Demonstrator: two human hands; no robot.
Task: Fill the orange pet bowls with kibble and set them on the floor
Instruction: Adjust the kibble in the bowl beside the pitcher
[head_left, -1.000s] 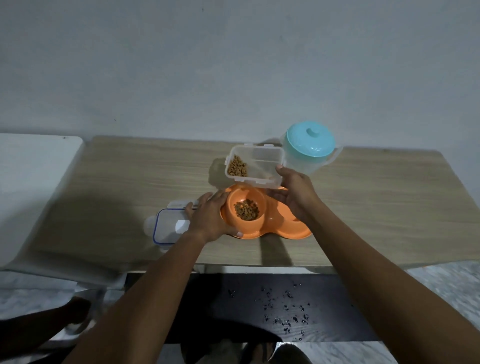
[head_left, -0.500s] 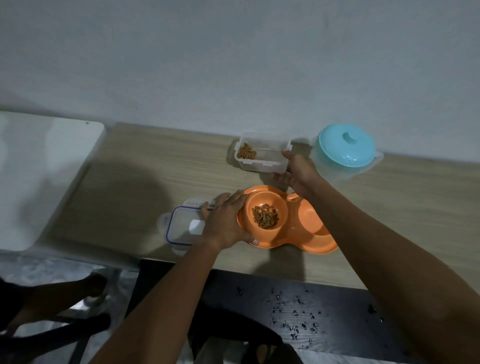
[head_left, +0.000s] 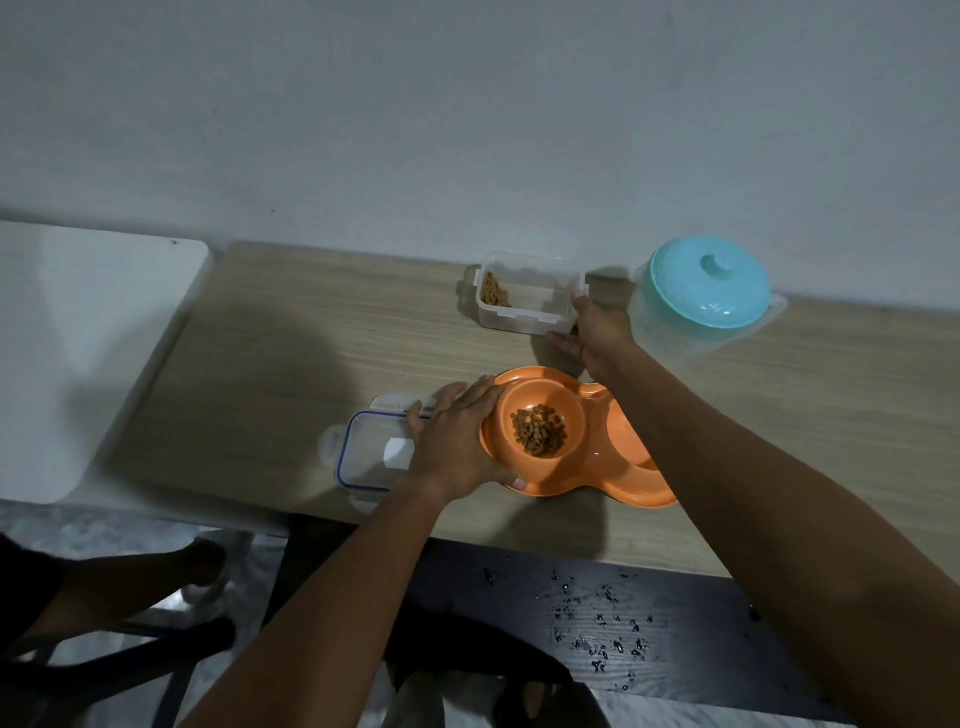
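Note:
An orange double pet bowl (head_left: 571, 488) sits near the front edge of the wooden table (head_left: 291, 353). Its left cup holds a small heap of brown kibble (head_left: 540, 431); the right cup (head_left: 628, 441) looks empty and is partly hidden by my right forearm. My left hand (head_left: 457, 441) grips the bowl's left rim, thumb on the front edge. A clear plastic kibble container (head_left: 530, 304) stands on the table by the wall, with a little kibble at its left end. My right hand (head_left: 597, 332) holds its right front corner.
The container's blue-edged lid (head_left: 369, 447) lies left of the bowl, partly under my left hand. A clear jug with a teal lid (head_left: 706, 291) stands right of the container. A white surface (head_left: 78, 338) adjoins the table's left. A dark board (head_left: 623, 623) with scattered specks lies below.
My right hand has carried the kibble container from above the bowl back to the table by the wall and set it upright. My left hand has stayed on the bowl's rim.

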